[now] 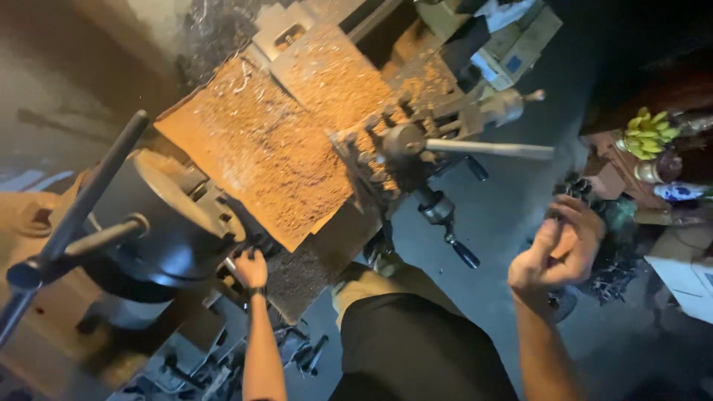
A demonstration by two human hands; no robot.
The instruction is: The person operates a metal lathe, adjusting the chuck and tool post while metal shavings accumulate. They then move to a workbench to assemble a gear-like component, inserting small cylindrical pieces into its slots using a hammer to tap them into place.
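Two bare hands at a chip-strewn metal lathe (267, 141).
Left hand (251, 269) grips a small stiff workpiece (232, 264) beside the heavy dark steel chuck (160, 223); right hand (562, 249) hangs loosely curled, empty.

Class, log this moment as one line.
left hand: on lathe chuck | right hand: raised, off machine | carriage: covered in chips

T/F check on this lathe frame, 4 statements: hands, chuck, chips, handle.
1. The left hand is at the lathe chuck. True.
2. The right hand grips the long handle of the tool post. False: it is raised in the air below and right of the handle, apart from it.
3. The lathe's tray is covered in metal chips. True.
4. The bunch of bananas lies on the chuck. False: it sits far right, on a stand.
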